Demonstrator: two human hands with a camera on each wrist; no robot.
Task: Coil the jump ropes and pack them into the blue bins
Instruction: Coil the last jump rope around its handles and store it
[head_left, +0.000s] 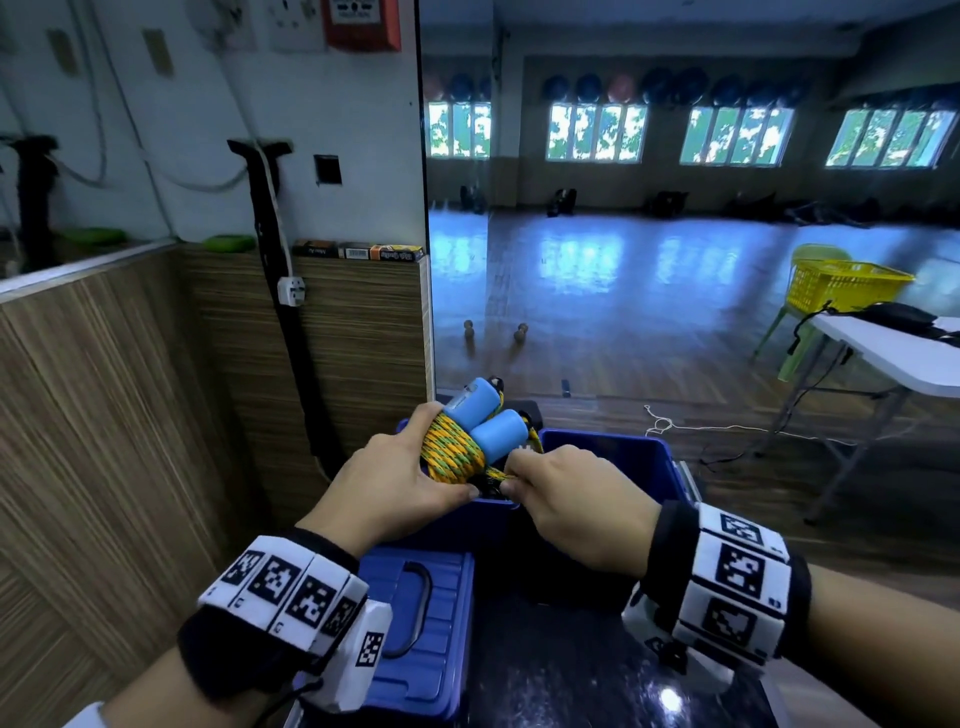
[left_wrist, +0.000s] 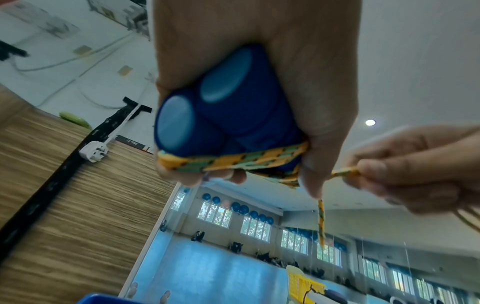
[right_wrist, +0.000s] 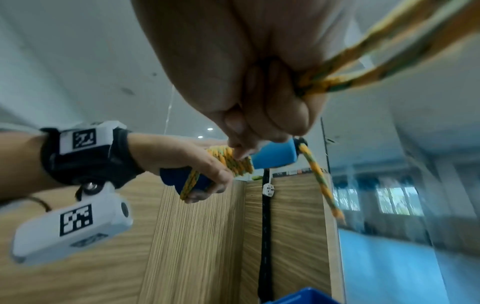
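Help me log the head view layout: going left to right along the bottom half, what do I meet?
Wood panel → bin lid → left hand → rope → right hand → bin → white table.

Yellow basket (head_left: 844, 283) on green chair, white folding table (head_left: 893, 356) (right), wall mirror (head_left: 675, 208)

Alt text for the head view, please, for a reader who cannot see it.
Above an open blue bin, the left hand grips two blue handles bound with yellow-green rope, while the right hand pinches the rope's end. A blue lid lies below; a mirror reflects a gym floor.
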